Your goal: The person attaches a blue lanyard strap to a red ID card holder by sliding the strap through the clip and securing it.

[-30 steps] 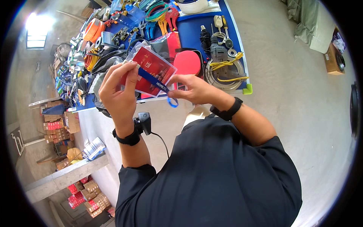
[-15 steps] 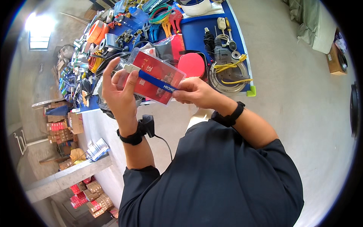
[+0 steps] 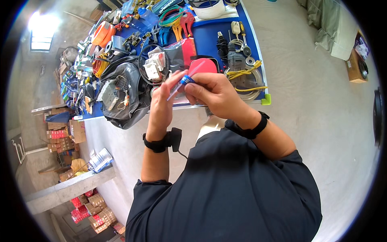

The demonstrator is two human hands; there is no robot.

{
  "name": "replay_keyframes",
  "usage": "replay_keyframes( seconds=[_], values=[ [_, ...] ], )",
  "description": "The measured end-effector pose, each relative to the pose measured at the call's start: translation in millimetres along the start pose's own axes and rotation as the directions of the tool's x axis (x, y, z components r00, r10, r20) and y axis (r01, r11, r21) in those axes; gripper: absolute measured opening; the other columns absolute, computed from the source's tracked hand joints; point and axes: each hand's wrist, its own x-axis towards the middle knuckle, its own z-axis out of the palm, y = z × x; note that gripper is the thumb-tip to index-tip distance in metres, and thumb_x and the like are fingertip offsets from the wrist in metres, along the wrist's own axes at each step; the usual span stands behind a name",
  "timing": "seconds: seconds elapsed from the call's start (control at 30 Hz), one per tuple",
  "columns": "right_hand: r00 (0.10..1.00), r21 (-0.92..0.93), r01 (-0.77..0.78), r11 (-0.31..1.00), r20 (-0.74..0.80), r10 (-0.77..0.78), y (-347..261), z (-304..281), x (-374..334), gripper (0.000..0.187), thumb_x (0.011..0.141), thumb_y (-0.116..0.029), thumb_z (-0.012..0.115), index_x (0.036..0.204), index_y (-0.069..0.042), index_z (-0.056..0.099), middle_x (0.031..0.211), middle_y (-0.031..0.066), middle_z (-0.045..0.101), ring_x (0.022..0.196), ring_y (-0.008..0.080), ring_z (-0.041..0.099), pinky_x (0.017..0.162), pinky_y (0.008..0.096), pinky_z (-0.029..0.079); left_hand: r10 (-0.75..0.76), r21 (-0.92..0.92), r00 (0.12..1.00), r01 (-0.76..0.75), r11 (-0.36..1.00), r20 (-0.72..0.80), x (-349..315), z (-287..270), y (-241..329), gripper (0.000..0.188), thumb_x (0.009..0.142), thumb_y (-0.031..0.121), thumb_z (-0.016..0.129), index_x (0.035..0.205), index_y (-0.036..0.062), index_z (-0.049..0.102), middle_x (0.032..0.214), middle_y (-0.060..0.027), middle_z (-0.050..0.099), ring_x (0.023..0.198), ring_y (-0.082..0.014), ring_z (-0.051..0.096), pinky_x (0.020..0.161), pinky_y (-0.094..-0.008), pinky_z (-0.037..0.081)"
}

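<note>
A clear, flat plastic case (image 3: 197, 68) is tilted nearly edge-on between my hands. A blue strap (image 3: 186, 80) wraps over its edge. My right hand (image 3: 215, 92) is closed, pinching the case and strap between thumb and fingers. My left hand (image 3: 162, 107) is at the case's other side, its fingers stretched out and lying against or just behind it; exact contact is partly hidden. The case's red contents, visible earlier, hardly show at this angle. Beyond my hands, a red rounded item (image 3: 204, 65) lies in an open black case on the table.
A dark grey bag (image 3: 135, 94) hangs over the front edge of the blue table (image 3: 252, 34). White plug-like pieces (image 3: 154, 66), a drill (image 3: 236, 60), a coiled clear hose with yellow cord (image 3: 246, 74) and coloured clamps (image 3: 186, 24) crowd the tabletop. Cartons (image 3: 59, 135) stand at left.
The case has turned from face-up to nearly edge-on. My left hand has moved right and down, and its fingers have straightened off the strap's end. My right hand keeps its pinch.
</note>
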Motion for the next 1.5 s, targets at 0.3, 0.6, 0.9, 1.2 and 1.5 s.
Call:
replay_keyframes(
  seconds=[0.3,0.6,0.9,1.2,1.5],
  values=[
    [0.992,-0.089,-0.126,0.988,0.007,0.127,19.9,9.9,3.9,0.022,0.103,-0.017,0.062,0.089,0.000,0.065,0.067,0.0012,0.059,0.062,0.0085,0.052,0.057,0.0280,0.043,0.151,-0.202,0.987,-0.160,0.966,-0.060,-19.3,29.0,9.0,0.072,0.104,0.056,0.048,0.143,-0.0051,0.050,0.122,-0.0149,0.064,0.105,-0.0197,0.063,0.093,-0.0335,0.050],
    [0.950,-0.275,-0.304,0.912,-0.020,0.310,38.6,18.0,-7.5,0.030,0.101,-0.023,0.059,0.094,0.003,0.072,0.071,0.0123,0.064,0.065,0.0206,0.060,0.066,0.0359,0.049,0.058,-0.301,0.833,-0.262,0.917,-0.551,-7.8,9.0,31.8,0.034,0.111,0.017,0.043,0.136,-0.0035,0.055,0.125,-0.0179,0.066,0.115,-0.0253,0.067,0.098,-0.0386,0.057],
    [0.939,-0.542,-0.337,0.770,-0.133,0.317,37.5,12.9,-10.6,0.030,0.100,-0.025,0.064,0.096,0.004,0.072,0.071,0.0136,0.067,0.061,0.0213,0.061,0.062,0.0361,0.048,0.074,-0.278,0.707,-0.369,0.887,-0.703,-12.9,-10.9,32.8,0.033,0.112,0.016,0.041,0.136,-0.0004,0.055,0.127,-0.0157,0.066,0.116,-0.0253,0.066,0.104,-0.0416,0.053],
    [0.994,0.059,-0.076,0.995,-0.080,0.081,54.0,21.9,-6.4,0.016,0.103,-0.009,0.061,0.106,0.004,0.069,0.081,0.0016,0.066,0.074,0.0073,0.060,0.067,0.0234,0.048,-0.227,-0.500,0.746,-0.161,0.851,-0.626,-3.4,-39.8,-11.6,0.030,0.110,0.014,0.043,0.133,-0.0001,0.056,0.131,-0.0162,0.063,0.123,-0.0284,0.061,0.107,-0.0444,0.051],
    [0.986,0.017,-0.105,0.994,-0.126,0.106,31.6,9.2,5.7,0.016,0.103,-0.011,0.061,0.103,0.003,0.070,0.077,0.0010,0.065,0.069,0.0056,0.057,0.061,0.0223,0.042,-0.088,0.011,0.951,0.096,0.995,-0.297,-7.7,-11.7,-28.0,0.040,0.109,0.022,0.049,0.133,-0.0066,0.063,0.127,-0.0156,0.068,0.116,-0.0222,0.065,0.106,-0.0336,0.046]
  ],
)
